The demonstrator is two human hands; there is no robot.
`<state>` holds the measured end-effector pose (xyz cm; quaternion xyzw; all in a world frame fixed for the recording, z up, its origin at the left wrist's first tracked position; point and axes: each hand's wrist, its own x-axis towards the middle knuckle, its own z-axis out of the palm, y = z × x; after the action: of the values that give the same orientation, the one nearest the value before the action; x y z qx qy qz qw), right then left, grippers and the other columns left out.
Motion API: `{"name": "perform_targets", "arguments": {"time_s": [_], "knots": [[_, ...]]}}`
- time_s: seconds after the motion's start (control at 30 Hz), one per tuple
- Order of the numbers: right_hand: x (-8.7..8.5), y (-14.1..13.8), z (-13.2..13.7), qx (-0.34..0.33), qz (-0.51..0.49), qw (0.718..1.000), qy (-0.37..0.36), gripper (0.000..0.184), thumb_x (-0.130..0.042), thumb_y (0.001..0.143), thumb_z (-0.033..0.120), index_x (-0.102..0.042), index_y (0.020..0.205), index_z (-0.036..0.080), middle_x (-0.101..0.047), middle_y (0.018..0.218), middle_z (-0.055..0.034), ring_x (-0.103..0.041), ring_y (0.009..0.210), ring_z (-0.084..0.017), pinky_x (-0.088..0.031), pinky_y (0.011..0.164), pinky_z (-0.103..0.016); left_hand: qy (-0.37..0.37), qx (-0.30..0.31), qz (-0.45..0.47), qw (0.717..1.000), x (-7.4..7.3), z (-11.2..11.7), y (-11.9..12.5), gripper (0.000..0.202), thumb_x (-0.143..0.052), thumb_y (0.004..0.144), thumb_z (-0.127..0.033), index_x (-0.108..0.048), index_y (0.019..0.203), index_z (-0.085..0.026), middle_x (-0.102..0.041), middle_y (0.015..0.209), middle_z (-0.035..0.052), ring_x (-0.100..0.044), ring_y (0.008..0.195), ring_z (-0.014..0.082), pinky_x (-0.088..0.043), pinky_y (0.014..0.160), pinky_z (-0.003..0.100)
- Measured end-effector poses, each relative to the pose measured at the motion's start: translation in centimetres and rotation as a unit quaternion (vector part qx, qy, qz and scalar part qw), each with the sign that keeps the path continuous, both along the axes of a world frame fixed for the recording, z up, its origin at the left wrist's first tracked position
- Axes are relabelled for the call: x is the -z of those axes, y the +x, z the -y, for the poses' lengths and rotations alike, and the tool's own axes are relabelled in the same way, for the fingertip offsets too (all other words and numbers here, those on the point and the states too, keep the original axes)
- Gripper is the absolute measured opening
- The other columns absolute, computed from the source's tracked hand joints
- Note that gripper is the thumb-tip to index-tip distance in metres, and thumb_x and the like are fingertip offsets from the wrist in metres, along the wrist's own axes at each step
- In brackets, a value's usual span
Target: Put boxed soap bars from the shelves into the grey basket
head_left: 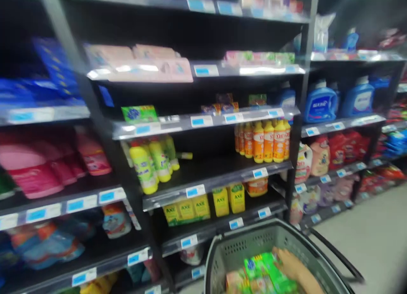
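My right hand (288,264) reaches from the lower right into a grey-green shopping basket (254,239). Its fingers are bent over the edge of a bright green packet (265,262), blurred by motion. More green and pinkish packets (237,281) lie beneath and beside it in the basket. The basket's black handle (338,256) is folded down over the right rim. My left hand is out of the picture.
Shelves with blue-white price tags (195,191) stand ahead. They carry yellow-green bottles (144,169), orange bottles (269,141), yellow AXE bottles (221,203), a green packet (139,113) and blue jugs (321,103). Pale floor (378,230) shows at right.
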<state>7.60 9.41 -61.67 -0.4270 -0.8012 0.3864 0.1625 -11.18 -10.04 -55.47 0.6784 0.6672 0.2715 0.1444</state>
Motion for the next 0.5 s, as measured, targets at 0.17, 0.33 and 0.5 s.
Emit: {"name": "perform_targets", "arguments": {"time_s": [0.17, 0.33, 0.5], "knots": [[0.7, 2.0, -3.2, -0.008, 0.176, 0.984, -0.003, 0.015, -0.068, 0.079, 0.001, -0.073, 0.09, 0.011, -0.075, 0.091, -0.0149, -0.072, 0.1, -0.026, -0.048, 0.091, -0.028, -0.219, 0.046, -0.106, 0.969, 6.8, 1.1, 0.6, 0.037, -0.06, 0.09, -0.027, -0.076, 0.122, -0.032, -0.076, 0.122, 0.0104, -0.071, 0.124, 0.0294, -0.06, 0.106, 0.045], [5.2, 3.4, -6.5, -0.031, 0.285, 0.957, -0.035, 0.035, -0.061, 0.097, 0.005, -0.066, 0.131, -0.002, -0.072, 0.115, -0.024, -0.068, 0.114, -0.025, -0.043, 0.096, -0.026, -0.309, 0.061, -0.111, 0.943, 13.0, 0.5, -1.2, 0.039, -0.046, 0.098, -0.02, -0.072, 0.127, -0.017, -0.069, 0.134, 0.0202, -0.059, 0.136, 0.0346, -0.05, 0.115, 0.051], [7.8, 3.8, -7.1, -0.045, 0.356, 0.932, -0.044, 0.048, -0.066, 0.101, 0.017, -0.058, 0.142, -0.005, -0.07, 0.121, -0.0262, -0.066, 0.121, -0.029, -0.042, 0.098, -0.029, -0.311, 0.046, -0.095, 0.944, 15.5, 0.7, -1.9, 0.042, -0.04, 0.102, -0.023, -0.066, 0.134, -0.015, -0.064, 0.14, 0.0214, -0.051, 0.142, 0.0373, -0.044, 0.119, 0.056]]}}
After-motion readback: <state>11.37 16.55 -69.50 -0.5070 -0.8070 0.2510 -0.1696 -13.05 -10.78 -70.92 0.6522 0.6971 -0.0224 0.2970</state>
